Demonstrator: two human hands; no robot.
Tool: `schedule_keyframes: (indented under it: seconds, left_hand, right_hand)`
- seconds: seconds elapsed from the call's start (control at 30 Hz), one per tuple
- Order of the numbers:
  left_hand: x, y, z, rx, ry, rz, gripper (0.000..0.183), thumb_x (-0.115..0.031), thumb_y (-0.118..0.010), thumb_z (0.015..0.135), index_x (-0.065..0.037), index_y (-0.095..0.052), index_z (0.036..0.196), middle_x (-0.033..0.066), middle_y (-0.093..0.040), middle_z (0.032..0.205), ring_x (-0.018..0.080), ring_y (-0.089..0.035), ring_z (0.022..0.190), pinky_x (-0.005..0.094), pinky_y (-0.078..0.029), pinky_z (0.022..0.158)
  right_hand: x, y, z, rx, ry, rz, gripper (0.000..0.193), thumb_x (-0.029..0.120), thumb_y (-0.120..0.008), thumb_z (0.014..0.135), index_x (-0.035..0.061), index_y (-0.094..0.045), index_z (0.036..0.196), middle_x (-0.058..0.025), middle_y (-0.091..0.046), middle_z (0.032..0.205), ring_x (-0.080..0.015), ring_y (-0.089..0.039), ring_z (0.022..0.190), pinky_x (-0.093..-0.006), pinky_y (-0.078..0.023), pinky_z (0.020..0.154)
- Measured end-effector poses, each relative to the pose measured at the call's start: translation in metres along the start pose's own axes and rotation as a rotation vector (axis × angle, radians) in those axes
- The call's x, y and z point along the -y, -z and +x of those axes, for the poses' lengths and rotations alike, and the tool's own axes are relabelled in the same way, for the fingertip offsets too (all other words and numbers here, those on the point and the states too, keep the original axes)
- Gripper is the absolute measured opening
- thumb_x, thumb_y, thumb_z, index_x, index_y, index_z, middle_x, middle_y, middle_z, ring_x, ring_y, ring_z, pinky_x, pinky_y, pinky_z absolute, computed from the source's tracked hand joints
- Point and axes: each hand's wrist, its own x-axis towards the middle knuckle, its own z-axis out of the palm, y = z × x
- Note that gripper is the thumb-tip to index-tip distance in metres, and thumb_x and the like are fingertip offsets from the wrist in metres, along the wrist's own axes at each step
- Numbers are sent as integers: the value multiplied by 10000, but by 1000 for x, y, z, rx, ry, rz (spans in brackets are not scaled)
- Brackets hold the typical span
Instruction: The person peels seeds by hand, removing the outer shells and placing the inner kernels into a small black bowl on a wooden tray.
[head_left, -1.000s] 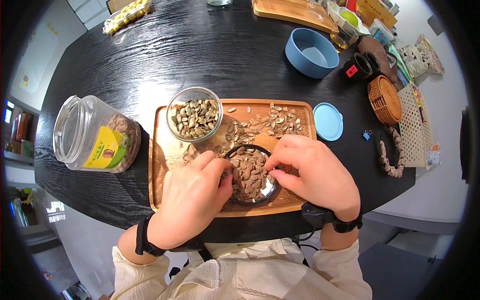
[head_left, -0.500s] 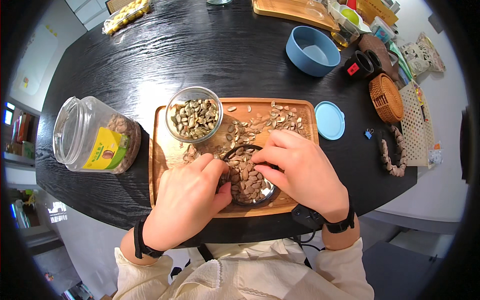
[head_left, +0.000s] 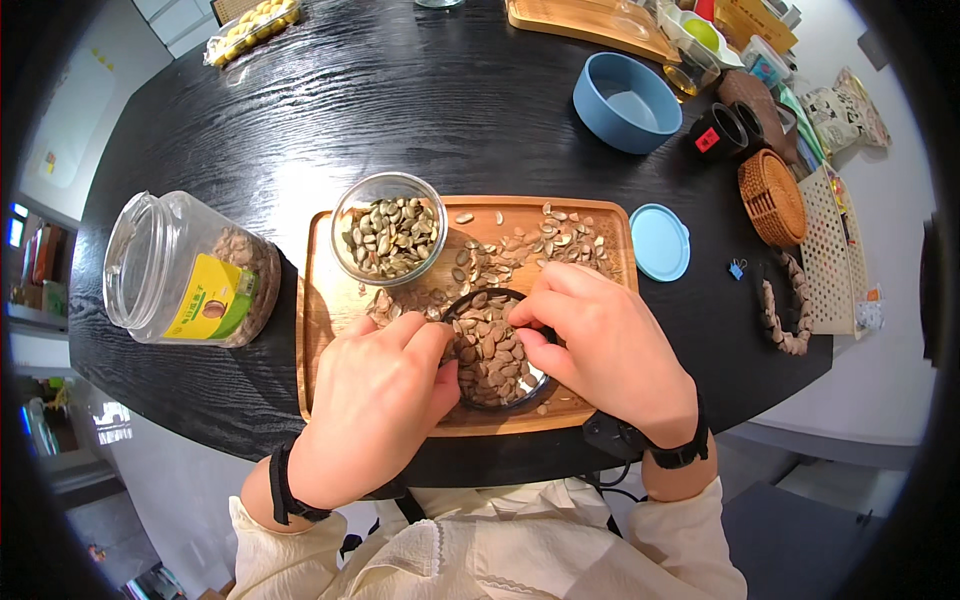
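A round, dark-rimmed dish (head_left: 512, 405) holds brown seeds in their shells (head_left: 495, 350) on the near part of a wooden tray (head_left: 318, 300). My left hand (head_left: 375, 395) is at the dish's left edge, its fingers curled and its thumb pressed inward; its fingertips are partly hidden. Over the right side of the seeds, my right hand (head_left: 600, 345) pinches thumb and forefinger together. Whatever is in either pinch is too small to make out. Behind the left hand stands a clear bowl (head_left: 435, 205) of greenish seed kernels (head_left: 393, 238). Broken shells (head_left: 570, 240) lie scattered across the tray's far side.
Left of the tray stands an open clear plastic jar (head_left: 200, 275) with brown contents. A light blue lid (head_left: 660, 243) lies at the tray's right. Farther off are a blue bowl (head_left: 592, 110), black cups (head_left: 715, 133), a woven round box (head_left: 772, 200) and a perforated basket (head_left: 832, 255).
Both hands have shifted only slightly at the dish, and the fingers have moved a little. The bowl, tray and jar stay in place.
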Motion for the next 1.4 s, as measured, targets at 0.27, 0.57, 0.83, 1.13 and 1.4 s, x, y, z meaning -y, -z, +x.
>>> schedule_keyframes:
  seconds: [0.27, 0.57, 0.83, 1.13, 1.4]
  left_hand:
    - [0, 1, 0, 13, -4, -4, 160, -98, -752, 776, -59, -672, 909, 86, -645, 804, 317, -593, 707, 395, -470, 679]
    - [0, 2, -1, 67, -19, 10, 131, -86, -746, 779, -64, -655, 871, 96, -636, 792, 330, -599, 721, 402, -484, 686]
    - [-4, 5, -1, -35, 19, -52, 101, -21, -701, 847, -44, -633, 919, 109, -613, 826, 336, -604, 771, 409, -488, 702]
    - [-7, 11, -1, -50, 59, -242, 132, 29, -681, 870, -3, -605, 973, 140, -617, 874, 344, -638, 804, 386, -511, 694]
    - [-3, 8, 2, -67, 35, -267, 176, 69, -663, 864, 3, -617, 1020, 153, -639, 900, 334, -658, 828, 373, -525, 724]
  right_hand:
    - [-2, -2, 2, -34, 37, 56, 118, 80, -745, 817, 38, -677, 904, -94, -592, 876, -291, -625, 828, -395, -517, 727]
    - [-2, -6, 2, -27, 19, 79, 108, 41, -735, 812, 25, -652, 879, -95, -594, 851, -278, -628, 803, -381, -516, 707]
    - [-4, 3, 4, -43, -6, 210, 130, 18, -755, 805, 11, -654, 887, -87, -599, 837, -238, -640, 736, -340, -515, 648]
    - [-2, -4, 2, -17, 22, 160, 125, 40, -758, 819, 11, -665, 898, -94, -604, 850, -250, -639, 760, -352, -515, 659]
    - [-3, -6, 2, 9, -5, 151, 117, 32, -740, 828, 12, -659, 911, -96, -580, 852, -244, -630, 759, -350, -512, 668]
